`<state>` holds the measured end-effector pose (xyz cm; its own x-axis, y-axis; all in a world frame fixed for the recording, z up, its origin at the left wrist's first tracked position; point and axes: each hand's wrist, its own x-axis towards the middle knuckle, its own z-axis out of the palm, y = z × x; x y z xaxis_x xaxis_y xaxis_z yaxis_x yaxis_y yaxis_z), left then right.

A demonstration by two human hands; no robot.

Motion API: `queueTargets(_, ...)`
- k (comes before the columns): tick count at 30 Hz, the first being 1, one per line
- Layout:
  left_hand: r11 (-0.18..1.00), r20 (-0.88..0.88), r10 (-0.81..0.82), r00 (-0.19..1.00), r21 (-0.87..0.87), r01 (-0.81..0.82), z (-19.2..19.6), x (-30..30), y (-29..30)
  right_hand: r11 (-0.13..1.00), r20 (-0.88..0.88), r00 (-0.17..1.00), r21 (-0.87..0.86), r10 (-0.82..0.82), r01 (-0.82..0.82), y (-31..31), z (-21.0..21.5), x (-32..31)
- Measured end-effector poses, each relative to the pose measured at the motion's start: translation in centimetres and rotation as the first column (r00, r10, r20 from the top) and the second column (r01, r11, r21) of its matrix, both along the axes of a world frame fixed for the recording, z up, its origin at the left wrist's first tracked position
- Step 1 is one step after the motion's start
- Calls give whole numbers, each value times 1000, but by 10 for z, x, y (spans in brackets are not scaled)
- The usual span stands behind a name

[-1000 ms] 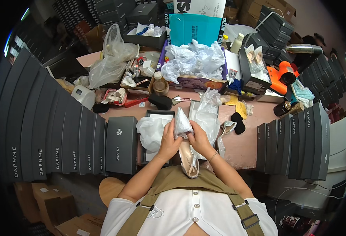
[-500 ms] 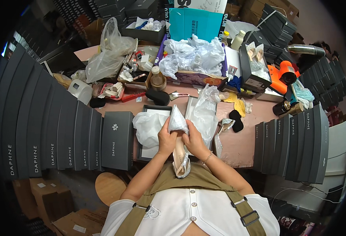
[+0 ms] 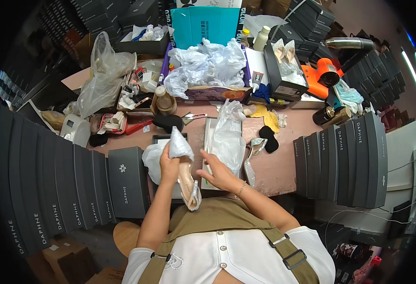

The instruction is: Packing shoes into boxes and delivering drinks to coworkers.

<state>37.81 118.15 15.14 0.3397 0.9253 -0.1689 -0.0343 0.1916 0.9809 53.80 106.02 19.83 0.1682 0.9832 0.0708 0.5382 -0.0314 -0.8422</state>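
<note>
My left hand point(image 3: 170, 166) grips a pointed shoe point(image 3: 187, 182) around its side near the toe. The shoe has a beige insole, a pale silvery toe pointing away from me and a glittery heel end toward me. To its right, my right hand point(image 3: 221, 174) is open with fingers spread, apart from the shoe. Behind my hands lies an open shoebox part point(image 3: 209, 137) with crumpled clear wrapping point(image 3: 228, 137) over it. White tissue paper point(image 3: 153, 161) shows left of my left hand, over another dark box. A glittery silver shoe point(image 3: 249, 168) lies at the right.
Dark shoeboxes point(image 3: 128, 182) stand in a row at left, and more shoeboxes point(image 3: 340, 165) at right. At the back is a purple carton point(image 3: 212, 93) heaped with white paper. An orange heat-gun-like tool point(image 3: 317, 78) and a bottle point(image 3: 165, 100) stand on the pink table point(image 3: 279, 165).
My right hand has let go of the shoe and opened beside it. The left hand still holds the shoe, now further left and tilted. The whole view has shifted somewhat.
</note>
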Motion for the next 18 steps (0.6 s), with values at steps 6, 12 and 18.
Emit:
queueTargets(6,771,-578,7,816,522,363,17,-24,18,918,394,834,81,-387,388,-33,-32,93)
queueTargets(12,908,-93,-406,909,-152,390,-38,95,-15,984,740,671,-92,-36,154,18,-48,73)
queueTargets(18,928,-48,-287,957,-260,266,-32,100,-20,980,450,888,-197,96,-7,21,-65,74)
